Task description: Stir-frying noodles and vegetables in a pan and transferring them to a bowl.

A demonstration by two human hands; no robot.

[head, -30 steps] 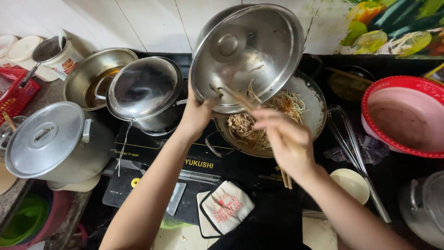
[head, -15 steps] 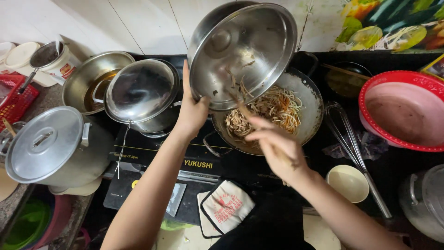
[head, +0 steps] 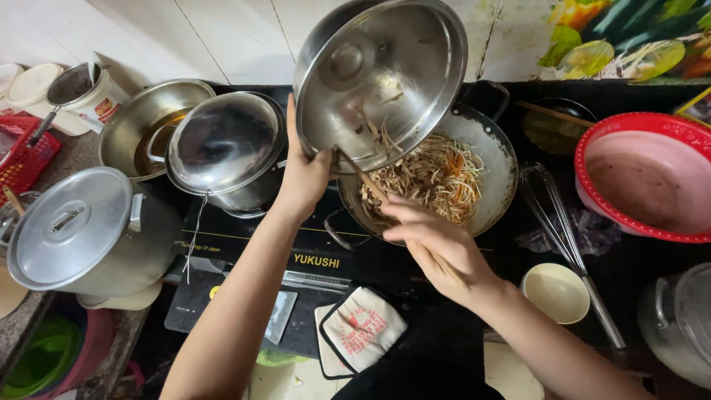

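Observation:
My left hand (head: 305, 176) grips the rim of a large steel bowl (head: 385, 78), tilted on its side over a dark wok (head: 498, 159). A few shreds of food cling to the bowl's inside. The wok holds stir-fried noodles with shredded vegetables (head: 429, 178). My right hand (head: 437, 248) holds wooden chopsticks (head: 361, 175), whose tips reach up into the lower edge of the tilted bowl, just above the noodles.
Left of the wok stand a lidded steel pot (head: 226, 148), an open pot (head: 137, 126) and a big lidded pot (head: 81, 230). A red basin (head: 648, 178), a whisk (head: 566, 237) and a small cream bowl (head: 557, 292) lie to the right. A pot holder (head: 363, 330) lies near the front.
The bowl has tipped further toward upright and shifted slightly left over the wok. My right hand has moved left and raised the chopsticks into the bowl's lower edge.

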